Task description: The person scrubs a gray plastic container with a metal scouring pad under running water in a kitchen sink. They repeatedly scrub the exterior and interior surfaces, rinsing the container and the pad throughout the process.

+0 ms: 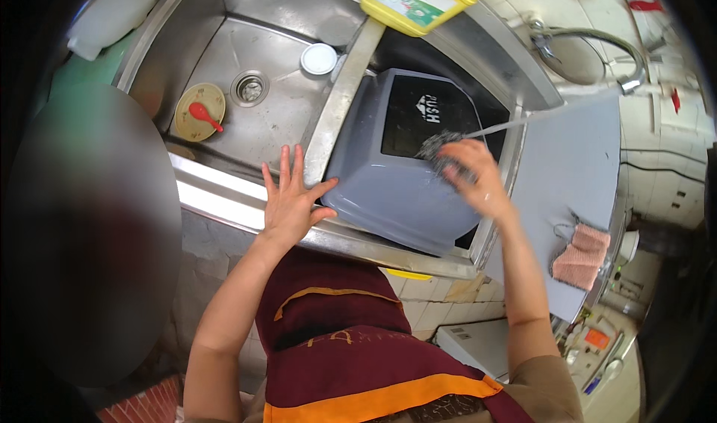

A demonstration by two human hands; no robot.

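Observation:
My right hand holds a steel wool scourer against a grey plastic bin lid with a black panel. The lid lies over the right sink basin. Water from the curved faucet streams onto the scourer and hand. My left hand is spread, with its palm on the steel sink's front rim and its thumb side touching the lid's left edge. Its fingers hold nothing.
In the left basin are a bowl with a red spoon, a drain and a white round lid. A yellow jug stands on the divider's back end. A pink cloth lies on the right counter. A blurred shape covers the far left.

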